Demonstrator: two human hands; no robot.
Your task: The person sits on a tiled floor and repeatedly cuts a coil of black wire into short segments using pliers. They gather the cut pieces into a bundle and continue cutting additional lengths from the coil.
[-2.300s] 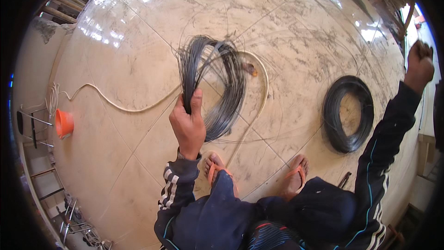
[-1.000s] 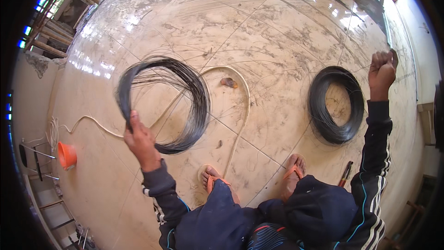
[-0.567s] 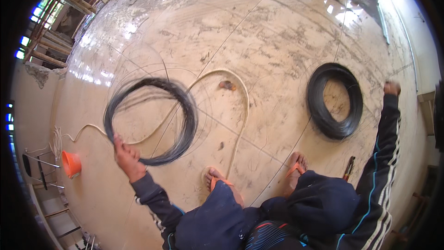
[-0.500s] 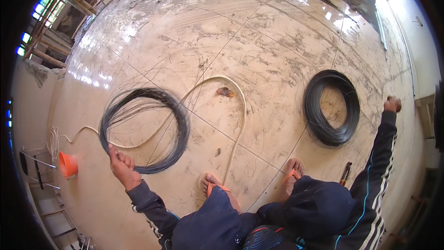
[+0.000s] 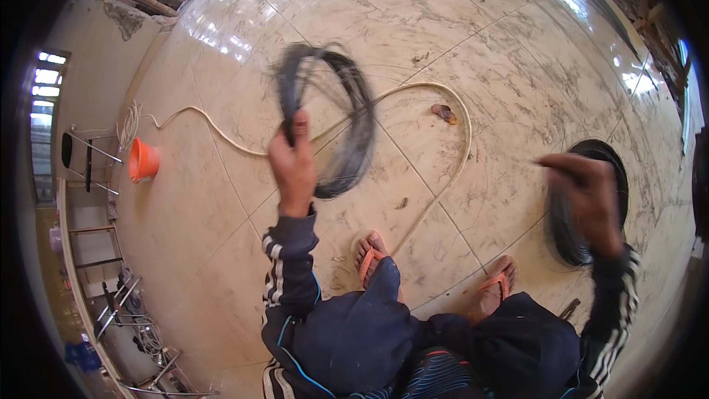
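My left hand (image 5: 294, 166) is closed round the near left side of a loose coil of thin black wire (image 5: 360, 114). The coil is lifted over the tiled floor and blurred by motion. My right hand (image 5: 591, 196) is smeared too, its fingers drawn together and pointing left; whatever they may hold is too blurred to make out. Beneath it lies a second, thicker black wire coil (image 5: 617, 166), partly covered by the hand. I cannot tell whether a strand runs between the hands.
A cream cable (image 5: 467, 129) snakes over the dirty tiled floor (image 5: 214, 229), passing behind the held coil. A brown scrap (image 5: 444, 113) lies inside its bend. Far left are an orange bucket (image 5: 144, 161) and metal-legged chairs (image 5: 92, 155). A tool handle (image 5: 570, 309) lies near my right knee.
The left hand has raised its wire coil and brought it inward. My right hand has swung in from far right to above the second coil. The whole view has turned.
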